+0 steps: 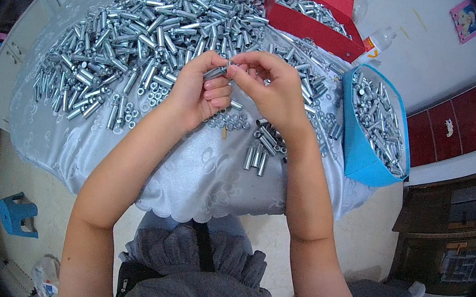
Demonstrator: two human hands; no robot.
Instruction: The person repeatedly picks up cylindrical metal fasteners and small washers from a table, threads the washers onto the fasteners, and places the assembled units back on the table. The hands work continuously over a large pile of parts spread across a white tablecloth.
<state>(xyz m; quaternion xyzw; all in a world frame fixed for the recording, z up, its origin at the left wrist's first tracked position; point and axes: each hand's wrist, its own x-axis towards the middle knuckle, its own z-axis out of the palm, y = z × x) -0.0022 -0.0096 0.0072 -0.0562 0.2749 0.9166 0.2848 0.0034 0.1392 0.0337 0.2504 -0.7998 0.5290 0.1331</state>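
Over the near middle of the table, my left hand [194,89] has its fingers curled round a silver expansion anchor bolt [216,73]. My right hand [279,92] meets it from the right, thumb and forefinger pinched at the bolt's upper end. Whether a small nut or washer sits in that pinch is hidden by the fingertips. Beyond both hands spreads a large heap of similar anchor bolts [164,19]. Loose hex nuts [154,94] lie left of my left wrist. Small washers [235,120] and short metal sleeves [257,156] lie between my forearms.
A pale patterned cloth [206,174] covers the round table. At the back right stands a red box [308,33] holding more bolts, with a bottle [382,39] beside it. A blue bin [367,159] full of bolts sits at the right edge. On the floor is a blue stool [17,215].
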